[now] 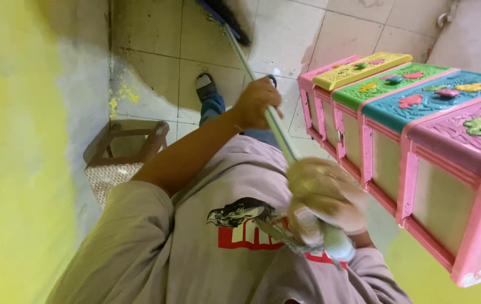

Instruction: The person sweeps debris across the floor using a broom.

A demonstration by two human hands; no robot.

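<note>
The tiled floor is being swept beside a pink plastic drawer cabinet and a wicker stool. The broom slants from bristles resting on the tiles up to the chest. Best control is judged to come from short strokes, guided low by the left hand, clamped mid-handle, and steadied by the right hand, closed round the handle's top.

Soft even daylight; motion-blurred right hand; wide-angle bending at edges
</note>
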